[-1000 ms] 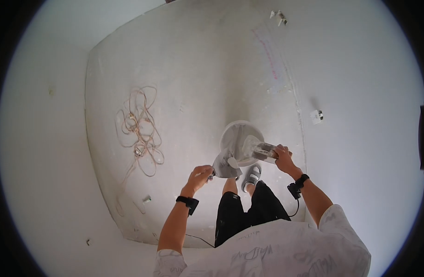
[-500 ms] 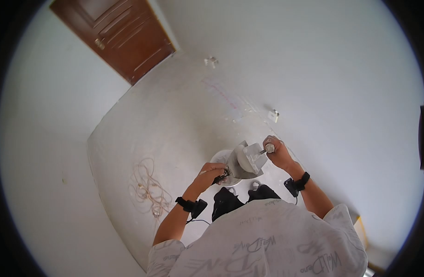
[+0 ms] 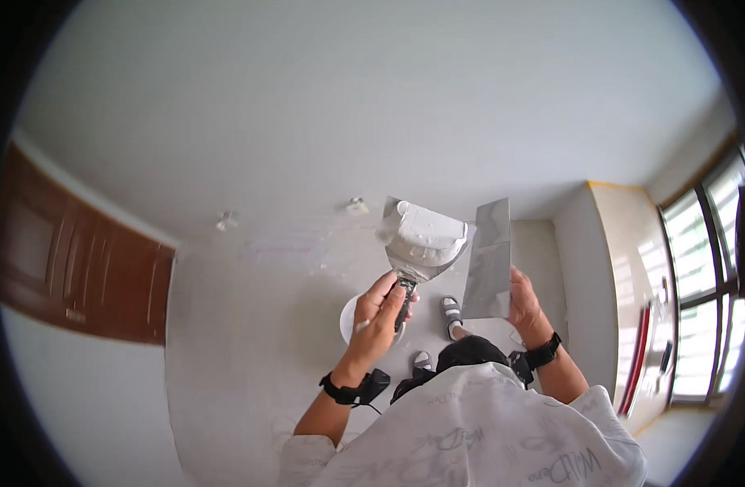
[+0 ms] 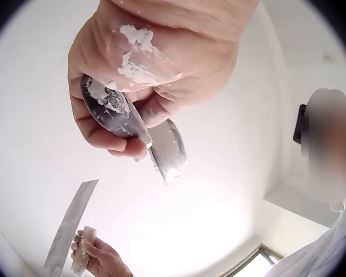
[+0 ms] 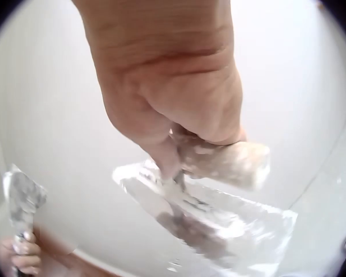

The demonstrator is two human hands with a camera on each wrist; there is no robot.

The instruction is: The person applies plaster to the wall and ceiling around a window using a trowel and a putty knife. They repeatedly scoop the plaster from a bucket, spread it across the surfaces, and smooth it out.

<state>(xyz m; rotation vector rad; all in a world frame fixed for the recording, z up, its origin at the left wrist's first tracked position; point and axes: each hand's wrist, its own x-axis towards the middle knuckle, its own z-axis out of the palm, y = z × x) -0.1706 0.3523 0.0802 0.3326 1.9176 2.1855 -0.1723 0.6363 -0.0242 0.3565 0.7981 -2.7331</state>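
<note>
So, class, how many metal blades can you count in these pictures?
2. A plaster-loaded scraper in the left hand, raised near the centre of the head view; a bare flat trowel in the right hand, just beside it. No others show.

The left hand [image 3: 380, 312] is lifting the plaster-laden putty knife [image 3: 421, 239] up away from the bucket [image 3: 348, 321], while the right hand [image 3: 525, 304] is drawing the trowel [image 3: 488, 260] apart from it and standing it upright.
</note>
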